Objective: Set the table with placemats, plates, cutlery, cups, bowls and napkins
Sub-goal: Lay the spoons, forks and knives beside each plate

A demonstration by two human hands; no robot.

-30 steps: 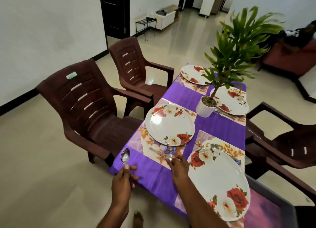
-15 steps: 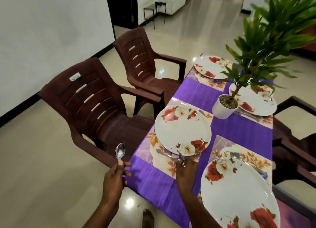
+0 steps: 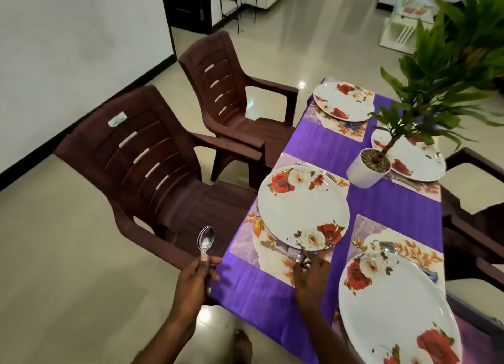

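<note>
My left hand [image 3: 195,279] grips a steel spoon [image 3: 206,239] upright by its handle, off the table's left edge. Past it, my right hand [image 3: 311,272] pinches one end of a second spoon [image 3: 275,250], which lies flat on the floral placemat [image 3: 242,245] just in front of a rose-patterned plate [image 3: 302,208]. A fork tip [image 3: 328,176] shows beyond that plate. At the right a larger plate [image 3: 392,303] sits on its own mat with a spoon [image 3: 388,246] beside it. Two more plates [image 3: 343,101] [image 3: 417,159] are set at the far end.
A purple cloth [image 3: 321,145] covers the table. A white pot with a leafy plant [image 3: 366,170] stands mid-table. Two brown plastic chairs [image 3: 152,159] [image 3: 231,90] line the left side, with others [image 3: 477,205] on the right. My bare foot [image 3: 242,342] is on the tiled floor.
The view has closed in on the table. My right hand has lowered the spoon flat onto the placemat in front of the plate; my left hand keeps its spoon upright.
</note>
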